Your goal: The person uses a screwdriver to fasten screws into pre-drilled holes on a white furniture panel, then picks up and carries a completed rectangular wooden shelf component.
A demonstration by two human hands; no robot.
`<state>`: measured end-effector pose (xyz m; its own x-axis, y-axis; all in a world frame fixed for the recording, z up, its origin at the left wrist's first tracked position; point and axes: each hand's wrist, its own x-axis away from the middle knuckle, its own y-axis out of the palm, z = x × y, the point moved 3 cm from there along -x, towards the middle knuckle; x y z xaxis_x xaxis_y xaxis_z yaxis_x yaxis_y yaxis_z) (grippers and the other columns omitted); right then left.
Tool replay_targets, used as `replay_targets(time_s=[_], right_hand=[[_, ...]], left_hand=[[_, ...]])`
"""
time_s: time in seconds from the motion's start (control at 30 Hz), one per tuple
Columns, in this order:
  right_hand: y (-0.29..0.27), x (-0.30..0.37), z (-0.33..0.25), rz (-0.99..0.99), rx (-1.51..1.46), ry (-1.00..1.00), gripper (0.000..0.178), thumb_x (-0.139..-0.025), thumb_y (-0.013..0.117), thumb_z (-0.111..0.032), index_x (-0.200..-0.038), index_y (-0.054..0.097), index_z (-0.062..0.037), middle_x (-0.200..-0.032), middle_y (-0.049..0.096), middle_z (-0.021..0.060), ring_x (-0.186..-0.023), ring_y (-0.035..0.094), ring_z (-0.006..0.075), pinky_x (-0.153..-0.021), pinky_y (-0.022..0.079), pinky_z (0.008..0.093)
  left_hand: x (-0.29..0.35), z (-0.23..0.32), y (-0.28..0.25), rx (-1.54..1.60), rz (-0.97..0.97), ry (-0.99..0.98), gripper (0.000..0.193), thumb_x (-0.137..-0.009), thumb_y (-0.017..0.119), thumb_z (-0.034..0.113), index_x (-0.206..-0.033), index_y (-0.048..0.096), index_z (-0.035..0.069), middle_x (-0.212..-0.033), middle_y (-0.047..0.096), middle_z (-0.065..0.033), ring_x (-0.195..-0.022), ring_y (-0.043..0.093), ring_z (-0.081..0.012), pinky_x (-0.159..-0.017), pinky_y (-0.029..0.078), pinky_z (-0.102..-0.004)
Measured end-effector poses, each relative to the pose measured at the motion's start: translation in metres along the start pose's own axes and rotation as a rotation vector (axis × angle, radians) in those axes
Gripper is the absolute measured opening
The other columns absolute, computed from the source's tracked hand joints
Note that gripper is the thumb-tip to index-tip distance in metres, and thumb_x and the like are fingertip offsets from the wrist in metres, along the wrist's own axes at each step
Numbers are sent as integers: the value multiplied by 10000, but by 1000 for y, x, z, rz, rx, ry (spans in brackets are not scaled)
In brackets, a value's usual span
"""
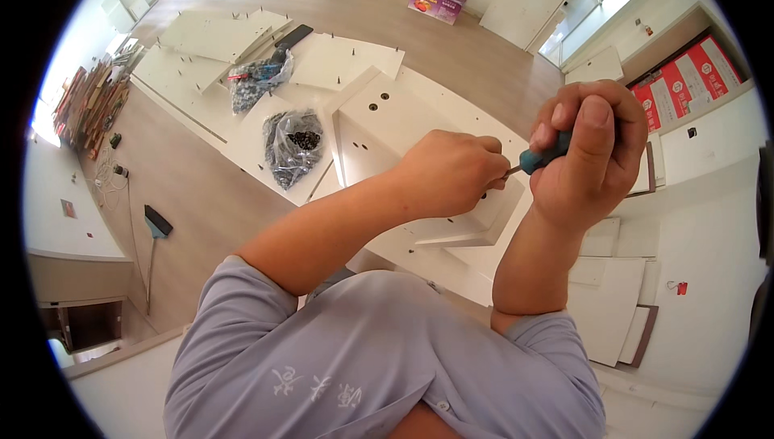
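grey shirt (379,334) lay nearest; ahead, the right hand (592,145) was clamped round the screwdriver (532,160), which pointed to the left hand (461,169), closed near its tip, on what i couldn't tell. beneath both hands sat the panel (415,110). the screwdriver looked light and stiff, best held by its thick handle; the panel, rigid and likely heavier, by its edges.

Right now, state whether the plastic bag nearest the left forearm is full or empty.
Not empty: small dark pieces show in the bag; how full, cannot tell.
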<state>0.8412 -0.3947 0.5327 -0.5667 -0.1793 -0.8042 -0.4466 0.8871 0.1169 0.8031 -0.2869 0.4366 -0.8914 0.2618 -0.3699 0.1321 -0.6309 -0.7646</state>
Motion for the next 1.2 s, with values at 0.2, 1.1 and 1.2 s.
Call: replay_targets(time_s=[0.2, 1.1, 1.2], right_hand=[[-12, 12, -5, 111, 52, -65, 143, -1046, 596, -156, -1062, 575, -15, -758, 584, 77, -559, 510, 126, -505, 456, 269], [-260, 303, 80, 440, 40, 822, 337, -989, 664, -137, -1297, 611, -10, -1080, 666, 54, -836, 655, 157, -685, 570, 339], [-237, 241, 66, 711, -215, 773, 333, -1005, 659, -196, -1300, 608, -51, -1133, 664, 72, -785, 627, 154, -678, 548, 317]], left_hand=[[0, 0, -1, -25, -9, -5, 292, -882, 758, 304, -1106, 694, 129, -1135, 655, -33, -929, 690, -282, -754, 549, -427], [29, 0, -144, 407, 225, 142, 1133, -560, 1018, 404, -1453, 497, -60, -1265, 652, -79, -1111, 629, -168, -932, 517, -349], [65, -71, -150, 533, 314, 89, 1084, -603, 1002, 433, -1424, 510, -75, -1264, 651, -92, -1133, 624, -187, -942, 522, -360]])
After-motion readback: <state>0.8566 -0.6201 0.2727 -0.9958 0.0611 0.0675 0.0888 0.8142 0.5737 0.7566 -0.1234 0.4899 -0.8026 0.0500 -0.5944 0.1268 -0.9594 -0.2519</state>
